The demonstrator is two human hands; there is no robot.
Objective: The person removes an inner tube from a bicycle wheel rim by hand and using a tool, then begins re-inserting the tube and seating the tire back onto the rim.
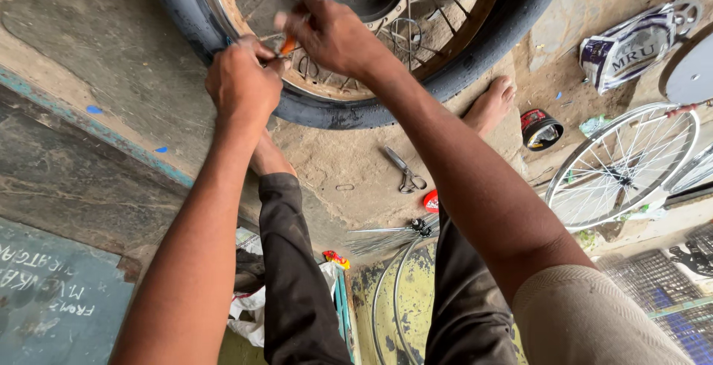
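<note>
Left hand fingers clenched on a spoke, right hand pinching an orange-handled tool (tip hidden), rusty spoked wheel

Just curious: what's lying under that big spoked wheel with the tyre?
Under the wheel there is bare sandy ground, seen through the spokes. One bare foot reaches its edge; whatever the tyre covers is hidden.

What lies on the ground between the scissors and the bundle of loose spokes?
In the head view, a small red round cap lies between the scissors and the bundle of loose spokes; otherwise bare ground.
</note>
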